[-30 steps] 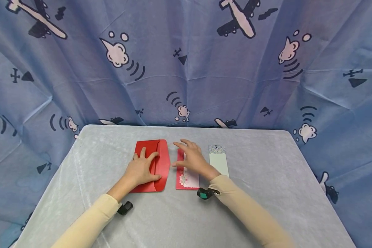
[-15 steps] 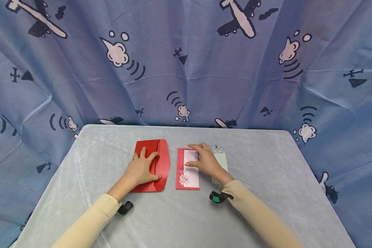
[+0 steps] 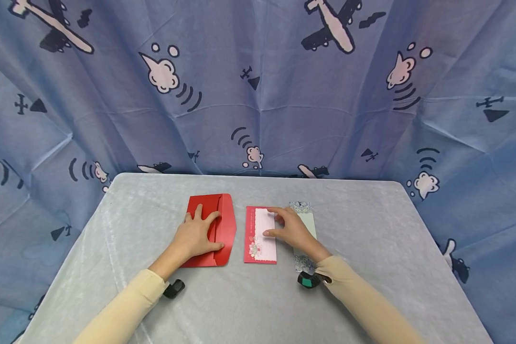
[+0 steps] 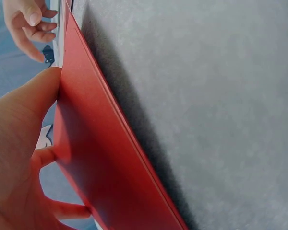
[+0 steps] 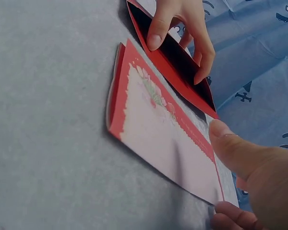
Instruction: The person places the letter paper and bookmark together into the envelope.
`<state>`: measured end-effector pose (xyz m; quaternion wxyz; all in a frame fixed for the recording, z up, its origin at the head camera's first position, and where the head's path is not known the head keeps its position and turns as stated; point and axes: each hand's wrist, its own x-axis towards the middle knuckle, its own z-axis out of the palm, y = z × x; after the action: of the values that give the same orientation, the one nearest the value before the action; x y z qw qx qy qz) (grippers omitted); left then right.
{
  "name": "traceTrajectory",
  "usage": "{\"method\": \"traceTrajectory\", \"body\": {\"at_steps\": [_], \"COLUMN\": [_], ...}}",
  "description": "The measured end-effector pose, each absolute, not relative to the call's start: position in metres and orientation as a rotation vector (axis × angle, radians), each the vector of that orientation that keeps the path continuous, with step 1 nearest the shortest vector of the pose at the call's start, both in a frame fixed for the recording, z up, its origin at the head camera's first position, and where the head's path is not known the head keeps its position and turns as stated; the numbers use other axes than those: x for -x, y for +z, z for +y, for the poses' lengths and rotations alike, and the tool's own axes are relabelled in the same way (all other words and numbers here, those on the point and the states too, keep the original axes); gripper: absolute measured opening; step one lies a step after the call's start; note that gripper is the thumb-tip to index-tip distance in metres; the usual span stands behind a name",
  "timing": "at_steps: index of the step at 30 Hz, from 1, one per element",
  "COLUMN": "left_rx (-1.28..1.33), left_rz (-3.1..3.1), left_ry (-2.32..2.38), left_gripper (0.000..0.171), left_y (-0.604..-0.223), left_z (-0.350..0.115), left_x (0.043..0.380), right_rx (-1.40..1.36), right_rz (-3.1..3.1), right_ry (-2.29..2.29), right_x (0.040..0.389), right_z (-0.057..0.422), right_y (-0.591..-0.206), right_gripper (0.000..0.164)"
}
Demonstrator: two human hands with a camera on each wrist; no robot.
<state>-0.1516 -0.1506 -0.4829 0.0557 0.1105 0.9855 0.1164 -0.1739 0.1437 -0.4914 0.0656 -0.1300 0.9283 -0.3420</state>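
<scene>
A red envelope [image 3: 228, 227] lies on the left of the table with its flap unfolded to the right. My left hand [image 3: 193, 237] rests on it, fingers and thumb spread. Right of the envelope lies a folded red-and-white flowered card [image 3: 254, 239], its layers slightly apart in the right wrist view. My right hand [image 3: 290, 231] is at the card's right side, thumb and index finger apart with nothing gripped between them. In the right wrist view the fingertips [image 5: 225, 208] are close to the card's edge; contact is unclear.
A pale green slip [image 3: 308, 223] with patterned ends lies right of the card, partly hidden beneath my right hand and wrist. The grey cloth-covered table [image 3: 241, 306] ends at the back before a blue curtain [image 3: 215, 86] printed with aeroplanes.
My right hand has drawn back to the right, from over the card's left edge to its right side. The left hand, envelope and card have stayed in place.
</scene>
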Motion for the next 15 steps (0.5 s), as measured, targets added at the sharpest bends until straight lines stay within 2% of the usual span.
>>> {"method": "traceTrajectory", "body": {"at_steps": [15], "left_rx": [-0.325], "left_rz": [2.982], "left_ry": [0.371], "left_gripper": [0.088], "left_y": [-0.482], "left_z": [-0.149], "left_x": [0.150], "right_rx": [0.365], "right_rz": [2.911], "right_ry": [-1.026], "right_x": [0.170], "right_z": [0.142], "right_y": [-0.504], "right_gripper": [0.056]}}
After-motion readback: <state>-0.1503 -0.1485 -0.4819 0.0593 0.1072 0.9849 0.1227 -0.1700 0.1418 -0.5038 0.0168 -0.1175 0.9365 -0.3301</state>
